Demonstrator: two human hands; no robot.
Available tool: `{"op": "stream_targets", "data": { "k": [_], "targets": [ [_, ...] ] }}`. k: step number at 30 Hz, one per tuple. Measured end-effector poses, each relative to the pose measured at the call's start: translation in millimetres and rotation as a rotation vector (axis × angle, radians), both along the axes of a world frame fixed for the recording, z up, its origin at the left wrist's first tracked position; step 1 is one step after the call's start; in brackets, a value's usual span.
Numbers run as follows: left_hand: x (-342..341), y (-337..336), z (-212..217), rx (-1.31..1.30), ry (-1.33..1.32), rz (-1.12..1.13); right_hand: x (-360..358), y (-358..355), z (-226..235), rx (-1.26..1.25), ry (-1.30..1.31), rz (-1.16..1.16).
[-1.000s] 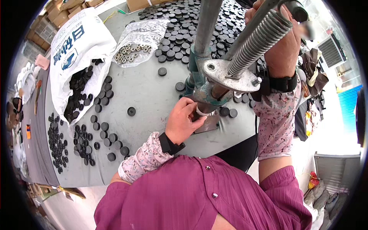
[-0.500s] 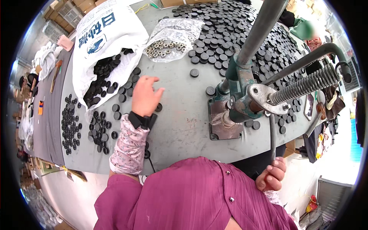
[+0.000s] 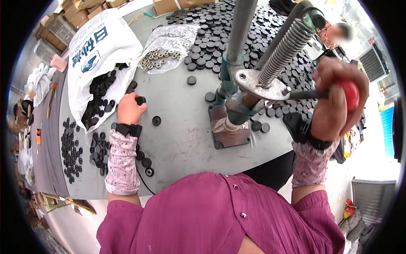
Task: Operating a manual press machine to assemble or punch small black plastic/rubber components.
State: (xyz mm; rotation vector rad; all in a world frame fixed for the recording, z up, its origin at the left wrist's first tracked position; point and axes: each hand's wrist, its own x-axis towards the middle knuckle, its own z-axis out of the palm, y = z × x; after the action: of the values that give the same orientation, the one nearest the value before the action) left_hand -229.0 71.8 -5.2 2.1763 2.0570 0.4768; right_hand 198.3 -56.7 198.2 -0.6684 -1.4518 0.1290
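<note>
My left hand [image 3: 130, 111] is closed, pinching a round black cap [image 3: 141, 100] between thumb and fingers, beside the mouth of a white woven sack. Off to the right, my right hand [image 3: 334, 103] wraps round the red knob [image 3: 350, 95] at the end of the press lever [image 3: 311, 95], which sticks out sideways. The green hand press [image 3: 237, 106] has a coil spring [image 3: 285, 53] and stands on a metal base plate [image 3: 220, 137]. One black cap [image 3: 156, 120] lies alone on the table between my left hand and the press.
Black caps spill from the white sack [image 3: 108, 42]. A clear plastic bag [image 3: 169, 42] holds small metal rings. Many black discs [image 3: 211, 31] cover the far table [image 3: 177, 148]. Small caps [image 3: 69, 148] lie at the left. Another person [image 3: 327, 36] is at the far right.
My right hand has risen with the lever, which swung up from pointing down to sideways. My left hand, earlier open, has closed on a black cap. The whole view has shifted somewhat.
</note>
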Motion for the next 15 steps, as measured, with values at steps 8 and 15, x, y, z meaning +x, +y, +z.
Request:
{"op": "stream_targets", "data": {
  "k": [8, 15],
  "targets": [
    [195.0, -118.8, 18.1, -0.132, -0.76, -0.554, 0.8, 94.3, 12.5, -0.158, -0.037, -0.027],
    [217.6, -112.5, 7.5, -0.156, -0.825, -0.524, -1.8, 86.0, 13.3, -0.173, 0.037, 0.068]
  ]
}}
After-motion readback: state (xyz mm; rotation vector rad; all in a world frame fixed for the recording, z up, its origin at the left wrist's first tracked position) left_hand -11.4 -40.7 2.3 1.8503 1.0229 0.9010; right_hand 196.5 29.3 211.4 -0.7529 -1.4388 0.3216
